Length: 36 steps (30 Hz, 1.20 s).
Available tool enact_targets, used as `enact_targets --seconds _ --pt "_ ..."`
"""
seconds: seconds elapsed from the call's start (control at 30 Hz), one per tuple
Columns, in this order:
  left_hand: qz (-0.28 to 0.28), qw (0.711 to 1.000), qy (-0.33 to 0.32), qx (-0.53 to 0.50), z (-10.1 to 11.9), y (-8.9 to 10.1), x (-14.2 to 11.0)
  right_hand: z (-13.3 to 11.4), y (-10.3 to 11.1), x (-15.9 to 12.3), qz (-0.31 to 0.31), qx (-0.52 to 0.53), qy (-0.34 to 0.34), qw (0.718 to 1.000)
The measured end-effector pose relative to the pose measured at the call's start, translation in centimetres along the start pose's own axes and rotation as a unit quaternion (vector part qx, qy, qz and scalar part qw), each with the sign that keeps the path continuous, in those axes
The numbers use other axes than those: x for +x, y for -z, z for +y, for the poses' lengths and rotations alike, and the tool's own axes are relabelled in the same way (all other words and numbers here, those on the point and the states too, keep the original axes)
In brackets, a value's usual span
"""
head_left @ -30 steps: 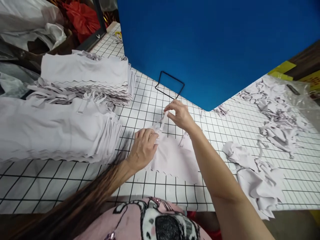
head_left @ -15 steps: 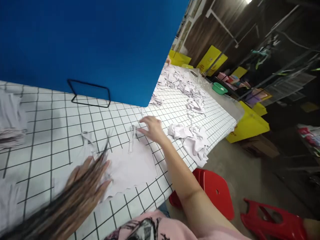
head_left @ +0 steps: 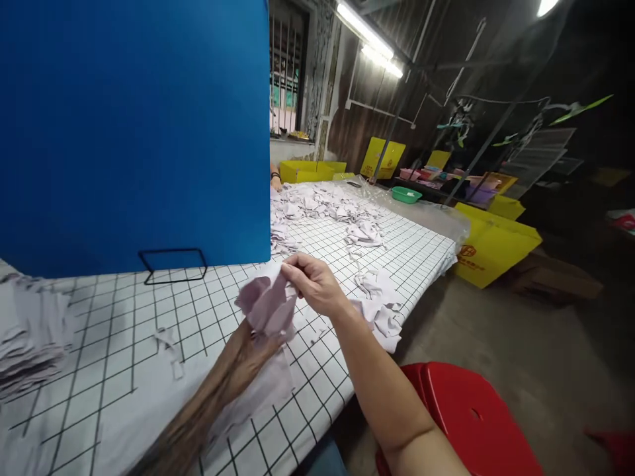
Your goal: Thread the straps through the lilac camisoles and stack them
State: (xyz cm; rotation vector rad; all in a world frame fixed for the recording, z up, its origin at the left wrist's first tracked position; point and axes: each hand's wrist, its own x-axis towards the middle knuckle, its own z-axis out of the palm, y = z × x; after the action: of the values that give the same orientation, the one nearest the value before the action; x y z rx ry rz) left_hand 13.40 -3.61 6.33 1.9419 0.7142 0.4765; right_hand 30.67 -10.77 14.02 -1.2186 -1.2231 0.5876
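A crumpled pale lilac garment piece (head_left: pixel 270 307) is held up between my two hands above the gridded table. My right hand (head_left: pixel 315 284) pinches its upper right edge between thumb and fingers. At the lower part, my left hand (head_left: pixel 255 357) grips the same piece with the thumb in front, and the other fingers are mostly hidden by the cloth. Below my hands, a pale garment (head_left: pixel 270 390) with a wavy hem lies flat on the table. A narrow strap (head_left: pixel 170 350) sticks out at its upper left.
A large blue board (head_left: pixel 133 132) stands ahead by a black wire frame (head_left: pixel 173 282). Stacked pale garments (head_left: pixel 30 324) lie at left. Loose pieces (head_left: pixel 380 297) and a heap (head_left: pixel 327 201) cover parts of the table. Another person's hand (head_left: pixel 276 182) shows behind the board. A red stool (head_left: pixel 481 423) stands right.
The view has swung right. My right hand has gone from a strap of the flat garment to a loose crumpled piece. My left hand has lifted from the flat garment and grips that piece too.
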Motion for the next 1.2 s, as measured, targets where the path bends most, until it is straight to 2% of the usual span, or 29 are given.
enact_targets --seconds 0.07,0.13,0.27,0.33,0.4,0.5,0.67,0.73,0.87,0.97,1.07,1.13,1.2 --pt "-0.025 0.997 0.034 -0.058 1.9 0.7 0.1 -1.1 -0.4 0.2 0.01 0.021 0.022 0.999" --pt "-0.035 0.994 0.031 -0.102 2.7 2.5 -0.4 -0.9 0.2 -0.3 0.036 0.015 0.024 0.999" --pt "-0.038 0.997 0.013 -0.073 1.9 6.3 -2.0 2.3 2.5 -2.4 0.072 -0.021 -0.047 0.996" --pt "-0.027 0.999 0.023 -0.039 0.9 7.2 -2.6 4.0 2.9 -3.4 0.063 -0.043 -0.087 0.993" --pt "-0.025 0.999 0.026 -0.018 0.1 7.1 -2.7 5.1 2.5 -4.0 0.051 -0.063 -0.116 0.99" --pt "-0.035 0.999 0.019 -0.007 -0.7 5.3 -2.2 5.1 0.9 -4.1 0.027 -0.034 -0.124 0.991" --pt "-0.126 0.985 0.028 -0.112 -0.9 2.0 -0.9 3.2 -0.8 -3.2 -0.017 0.052 -0.109 0.993" --pt "-0.135 0.98 0.02 -0.146 -0.9 1.9 -0.6 3.1 -0.2 -3.1 -0.011 0.045 -0.103 0.994" --pt "-0.076 0.988 0.01 -0.135 -1.0 3.8 -0.5 4.0 2.7 -4.4 0.005 0.001 -0.132 0.991" --pt "-0.086 0.985 -0.003 -0.151 -0.5 4.4 -0.6 4.3 3.9 -5.5 -0.039 -0.094 -0.17 0.98" --pt "-0.142 0.974 -0.012 -0.175 0.6 3.6 -0.2 3.8 2.6 -5.0 -0.08 -0.186 -0.097 0.975" --pt "-0.155 0.968 -0.024 -0.196 1.6 3.1 0.2 3.2 1.0 -3.8 -0.165 -0.18 -0.048 0.969" --pt "-0.147 0.965 -0.034 -0.213 2.6 3.2 0.2 2.5 -0.5 -2.6 -0.277 -0.154 -0.041 0.947"
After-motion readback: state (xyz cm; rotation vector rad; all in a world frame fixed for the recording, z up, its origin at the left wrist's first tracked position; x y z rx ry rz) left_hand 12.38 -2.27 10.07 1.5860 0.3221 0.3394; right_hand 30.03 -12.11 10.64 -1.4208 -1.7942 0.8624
